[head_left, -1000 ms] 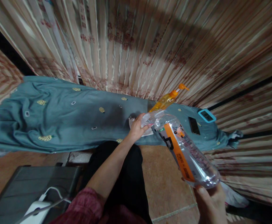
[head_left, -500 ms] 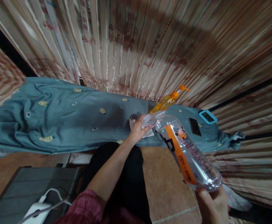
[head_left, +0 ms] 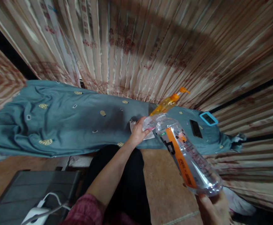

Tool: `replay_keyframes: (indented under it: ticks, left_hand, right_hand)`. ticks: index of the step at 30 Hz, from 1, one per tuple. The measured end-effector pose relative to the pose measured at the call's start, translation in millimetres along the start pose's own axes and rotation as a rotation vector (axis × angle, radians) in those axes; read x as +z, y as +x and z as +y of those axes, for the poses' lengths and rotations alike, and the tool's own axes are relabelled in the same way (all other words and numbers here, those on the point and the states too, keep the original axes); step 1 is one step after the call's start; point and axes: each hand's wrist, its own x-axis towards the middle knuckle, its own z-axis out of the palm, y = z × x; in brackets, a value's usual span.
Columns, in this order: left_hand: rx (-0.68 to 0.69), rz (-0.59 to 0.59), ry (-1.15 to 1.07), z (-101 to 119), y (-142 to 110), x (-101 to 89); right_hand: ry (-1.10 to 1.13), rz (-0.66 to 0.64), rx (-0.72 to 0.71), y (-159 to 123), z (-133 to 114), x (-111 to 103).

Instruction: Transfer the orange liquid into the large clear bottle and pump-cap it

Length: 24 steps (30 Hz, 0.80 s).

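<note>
A large clear plastic bottle [head_left: 185,153] with an orange and grey label is held tilted, its neck up and to the left and its base toward me. My right hand [head_left: 212,206] grips it at the base. Beside its neck, my left hand [head_left: 138,132] is closed on a crumpled-looking translucent whitish piece [head_left: 148,123] with a bit of pink; its kind I cannot make out. A white tissue [head_left: 149,135] lies on the cloth under my left hand. Just behind the neck stands an orange pump bottle [head_left: 165,104] with yellow liquid, its lower part hidden.
A grey-green pineapple-print cloth [head_left: 63,125] covers the long narrow table. On its right end lie a black phone [head_left: 195,128] and a blue-framed digital clock [head_left: 208,118]. Pleated curtains [head_left: 136,47] hang behind. At lower left, a white charger [head_left: 35,215] with cables rests on a grey box [head_left: 44,182].
The view has shifted very slightly. Both hands keep their holds, and the large bottle stays at nearly the same tilt.
</note>
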Motion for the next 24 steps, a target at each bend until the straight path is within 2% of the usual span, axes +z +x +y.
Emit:
replay_keyframes:
  ticks: [6, 16, 24]
  left_hand:
    - [0.003, -0.008, -0.007, -0.6, 0.0, 0.1]
    - [-0.015, -0.018, 0.021, -0.8, 0.3, 0.2]
    - [-0.003, -0.011, 0.014, -2.4, 0.8, 0.8]
  right_hand:
    - [0.018, 0.035, 0.084, -6.3, -17.5, 12.2]
    - [0.011, -0.053, 0.055, 1.6, -6.2, -1.2]
    - [-0.036, 0.001, 0.051, 0.9, -7.8, -1.8]
